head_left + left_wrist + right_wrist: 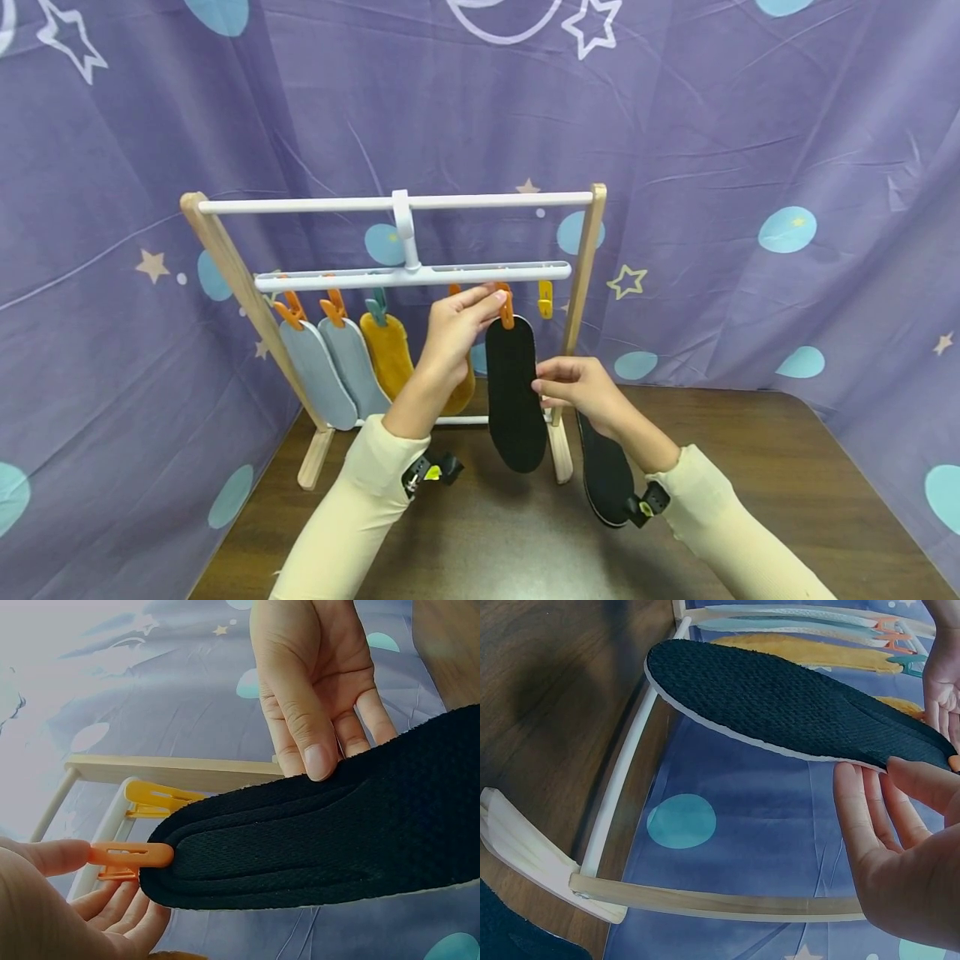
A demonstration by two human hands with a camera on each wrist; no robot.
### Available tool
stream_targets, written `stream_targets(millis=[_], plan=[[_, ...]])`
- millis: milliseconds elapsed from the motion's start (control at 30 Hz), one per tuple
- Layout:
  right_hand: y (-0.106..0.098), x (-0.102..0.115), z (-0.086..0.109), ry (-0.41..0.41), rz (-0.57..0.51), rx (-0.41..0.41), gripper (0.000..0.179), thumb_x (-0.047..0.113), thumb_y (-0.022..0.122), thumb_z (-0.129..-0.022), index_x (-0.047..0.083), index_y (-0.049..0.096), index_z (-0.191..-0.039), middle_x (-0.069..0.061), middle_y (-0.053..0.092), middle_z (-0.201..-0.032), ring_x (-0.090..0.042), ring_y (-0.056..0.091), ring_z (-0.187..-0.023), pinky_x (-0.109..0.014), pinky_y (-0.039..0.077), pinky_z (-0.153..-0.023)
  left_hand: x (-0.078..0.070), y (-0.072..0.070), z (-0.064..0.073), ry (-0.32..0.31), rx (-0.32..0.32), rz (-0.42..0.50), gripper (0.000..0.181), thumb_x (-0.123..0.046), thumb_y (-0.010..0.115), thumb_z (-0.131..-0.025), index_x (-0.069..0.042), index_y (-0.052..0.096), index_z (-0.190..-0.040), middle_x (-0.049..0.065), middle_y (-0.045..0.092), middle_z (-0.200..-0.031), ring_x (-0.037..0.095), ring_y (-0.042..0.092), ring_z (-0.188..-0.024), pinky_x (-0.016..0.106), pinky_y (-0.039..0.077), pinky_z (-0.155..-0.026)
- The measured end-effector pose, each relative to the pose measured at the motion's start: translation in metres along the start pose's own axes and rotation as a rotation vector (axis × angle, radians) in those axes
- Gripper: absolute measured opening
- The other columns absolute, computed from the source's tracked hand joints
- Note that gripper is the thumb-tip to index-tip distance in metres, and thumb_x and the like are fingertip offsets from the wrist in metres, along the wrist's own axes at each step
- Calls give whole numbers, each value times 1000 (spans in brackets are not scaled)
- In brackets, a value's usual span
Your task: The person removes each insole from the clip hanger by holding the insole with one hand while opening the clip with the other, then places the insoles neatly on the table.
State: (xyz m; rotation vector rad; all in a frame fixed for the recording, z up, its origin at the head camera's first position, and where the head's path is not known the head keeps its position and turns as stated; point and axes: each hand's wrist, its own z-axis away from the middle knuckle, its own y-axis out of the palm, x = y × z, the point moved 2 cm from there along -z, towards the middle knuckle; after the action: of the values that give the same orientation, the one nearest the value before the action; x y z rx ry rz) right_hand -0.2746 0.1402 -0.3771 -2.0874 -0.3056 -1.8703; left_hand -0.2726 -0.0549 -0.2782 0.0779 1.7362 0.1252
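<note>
A black insole [516, 400] hangs upright, its top end in an orange clothes peg [506, 307] below the white hanger bar [480, 273]. My left hand [459, 329] pinches that peg between thumb and fingers. Thumb in front and fingers behind, my right hand [581, 385] pinches the insole's right edge; the right wrist view shows the insole's pale rim [735, 735] there. Farther left, two grey-blue insoles [318, 375] and a mustard insole [386, 354] hang from pegs. Another mustard insole [459, 398] is partly hidden behind my left hand.
The hanger hooks over the top rail [300, 205] of a wooden-legged rack [585, 267]. A yellow peg [545, 300] hangs near its right post. On the brown table [720, 467], a second black insole [606, 475] lies partly under my right forearm. A patterned purple curtain [697, 125] stands behind.
</note>
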Motion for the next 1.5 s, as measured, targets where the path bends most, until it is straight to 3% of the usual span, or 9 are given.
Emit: stream_targets(millis=[267,567,1067,1500], plan=[[-1,0,0,2,6,-10,30,2,69,-94,-13,63,-119,5,73,-94,-11,71,-84,-31,64,-79,-1,1,1,-2,-9,27,32,-9,70,-95,7,69,-123,19,69,-131,13,71,-101,39,53,-107],[-1,0,0,10,12,-7,31,4,70,-94,-13,64,-119,4,74,-94,-11,71,-83,-32,64,-79,0,1,1,5,-15,15,32,-10,70,-95,6,70,-123,18,69,-131,18,71,-106,39,53,-108],[1,0,0,5,0,-1,30,2,69,-94,-15,63,-119,6,73,-91,-10,71,-83,-33,64,-80,2,0,-1,4,-29,32,31,-9,71,-94,6,71,-122,20,71,-127,7,71,-89,38,55,-104],[1,-1,-1,10,1,3,29,1,69,-95,-14,63,-119,6,73,-90,-10,71,-81,-32,64,-79,1,0,0,8,-34,27,30,-9,72,-94,5,72,-121,20,72,-122,8,72,-90,37,56,-102]])
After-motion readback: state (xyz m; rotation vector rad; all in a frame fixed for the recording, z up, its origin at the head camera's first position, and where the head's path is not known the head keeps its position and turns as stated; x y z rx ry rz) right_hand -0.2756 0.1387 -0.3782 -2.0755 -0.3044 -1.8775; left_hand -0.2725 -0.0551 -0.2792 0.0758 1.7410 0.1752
